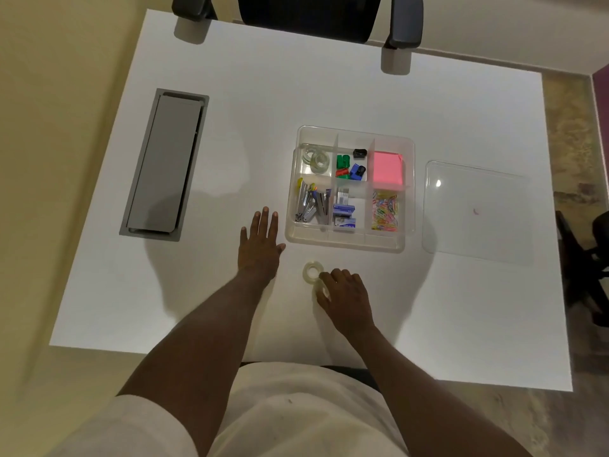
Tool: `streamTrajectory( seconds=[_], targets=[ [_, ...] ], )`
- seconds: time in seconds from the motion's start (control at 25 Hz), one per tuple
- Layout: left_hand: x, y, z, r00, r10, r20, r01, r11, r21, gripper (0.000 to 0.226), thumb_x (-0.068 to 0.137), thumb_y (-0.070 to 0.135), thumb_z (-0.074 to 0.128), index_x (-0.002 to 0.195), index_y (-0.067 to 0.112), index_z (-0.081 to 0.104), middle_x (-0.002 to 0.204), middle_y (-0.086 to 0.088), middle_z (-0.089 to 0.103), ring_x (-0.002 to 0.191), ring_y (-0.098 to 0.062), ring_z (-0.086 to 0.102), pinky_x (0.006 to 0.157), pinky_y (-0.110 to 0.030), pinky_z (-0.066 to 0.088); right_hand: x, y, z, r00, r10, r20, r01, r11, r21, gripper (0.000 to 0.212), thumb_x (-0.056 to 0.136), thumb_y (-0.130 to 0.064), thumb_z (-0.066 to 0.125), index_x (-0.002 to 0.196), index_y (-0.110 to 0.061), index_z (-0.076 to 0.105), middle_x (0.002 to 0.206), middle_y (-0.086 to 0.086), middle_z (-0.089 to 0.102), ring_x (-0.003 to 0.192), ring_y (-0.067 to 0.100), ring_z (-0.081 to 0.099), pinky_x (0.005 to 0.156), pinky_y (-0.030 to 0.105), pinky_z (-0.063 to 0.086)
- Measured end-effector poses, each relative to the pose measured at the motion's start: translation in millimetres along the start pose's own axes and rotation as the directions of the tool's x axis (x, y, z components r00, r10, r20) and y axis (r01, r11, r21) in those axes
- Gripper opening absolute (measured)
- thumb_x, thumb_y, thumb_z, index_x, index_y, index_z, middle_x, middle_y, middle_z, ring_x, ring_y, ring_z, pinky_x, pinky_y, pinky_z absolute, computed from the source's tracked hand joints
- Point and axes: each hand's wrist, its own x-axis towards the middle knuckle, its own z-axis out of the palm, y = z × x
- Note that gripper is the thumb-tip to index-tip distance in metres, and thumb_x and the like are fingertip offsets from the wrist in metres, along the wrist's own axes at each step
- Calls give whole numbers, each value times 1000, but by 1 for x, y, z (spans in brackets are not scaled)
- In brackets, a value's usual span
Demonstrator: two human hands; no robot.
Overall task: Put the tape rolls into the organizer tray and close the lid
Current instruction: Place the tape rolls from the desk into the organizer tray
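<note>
Step in hand: pickup of loose tape. Right hand (pixel 346 296) curls, fingers closing on clear tape roll (pixel 321 289) on white desk (pixel 329 87); second clear tape roll (pixel 310 271) touches it. Left hand (pixel 260 242) flat, fingers spread, empty, beside clear plastic organizer tray (pixel 342 244). Two rolls already in far-left compartment. Next: lift over near wall. Clear flat lid (pixel 474 209) lies right of tray, path open.

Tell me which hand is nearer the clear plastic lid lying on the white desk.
Right. The right hand rests left of the clear plastic lid, over a tape roll; the left hand lies beyond the organizer tray.
</note>
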Motion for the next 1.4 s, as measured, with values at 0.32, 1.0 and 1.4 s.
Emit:
streamTrajectory(
  seconds=[0.32, 1.0, 1.4],
  targets=[
    [1, 0, -1, 1000, 0, 5, 0, 1000, -12, 78, 111, 45, 33, 165, 21, -19, 173, -5, -26, 163, -26, -17, 134, -52, 7, 20, -27, 9, 998, 49, 46, -48, 999, -25, 27, 93, -31, 64, 116, -17, 62, 104, 4, 65, 91, 21, 61, 82, 35, 53],
    [2, -4, 7, 998, 16, -54, -17, 1000, -26, 78, 111, 46, 33, 165, 22, -18, 173, -4, -25, 163, -25, -17, 134, -52, 7, 154, -6, -65, 927, 0, -375, 53, 990, 132, 20, 91, -27, 69, 104, -14, 61, 98, 6, 63, 87, 17, 56, 78, 32, 49],
    [7, -6, 18, 997, 3, -78, -7, 999, -45, 80, 110, 49, 34, 165, 24, -18, 173, -4, -27, 162, -26, -19, 134, -52, 6, 289, 14, -101, 996, -81, 29, 84, 989, -124, 18, 96, -18, 59, 107, -8, 67, 107, 12, 63, 97, 31, 63, 87, 41, 45]
  ],
)
